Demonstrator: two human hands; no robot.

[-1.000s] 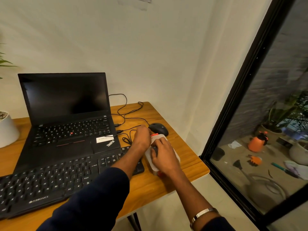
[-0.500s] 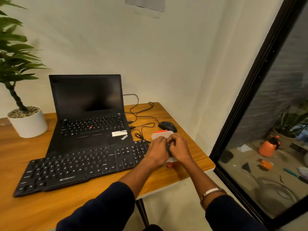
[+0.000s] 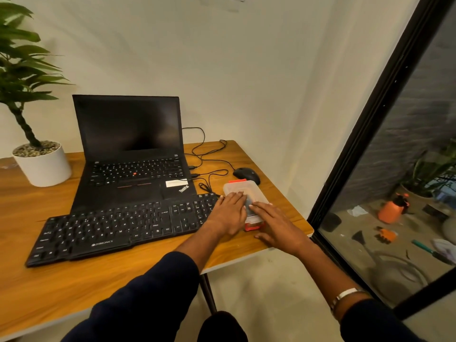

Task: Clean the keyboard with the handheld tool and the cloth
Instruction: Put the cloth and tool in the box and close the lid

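Resting flat on the lid of a clear plastic box (image 3: 243,191), both hands are seen with fingers straight and laid side by side, nothing gripped. The left hand (image 3: 228,213) covers the near left part of the lid; its fingertips (image 3: 238,194) reach toward the lid's middle. The right hand (image 3: 276,225) lies over the near right corner, its fingertips (image 3: 254,206) pointing toward the left hand's fingers and nearly meeting them. The thumb of the right hand is spread out and rests on the table (image 3: 283,174) near the edge.

The box is shut with red clips at its far and near ends; a dark shape is glimpsed through the lid between the two sets of fingers, but what it is cannot be told. No handheld tool or cloth can be made out.

The keyboard (image 3: 118,230), black, lies just left of the left hand's fingers, its right end touching or nearly touching the box. Beyond the keyboard an open laptop (image 3: 130,149) is noted, screen dark. A black mouse (image 3: 246,174) sits just past the fingertips, beyond the far end of the box, with cables (image 3: 209,156) looped between it and the laptop. A potted plant (image 3: 37,154) stands well to the left of both hands. A metal bracelet (image 3: 345,293) is worn on the right wrist.
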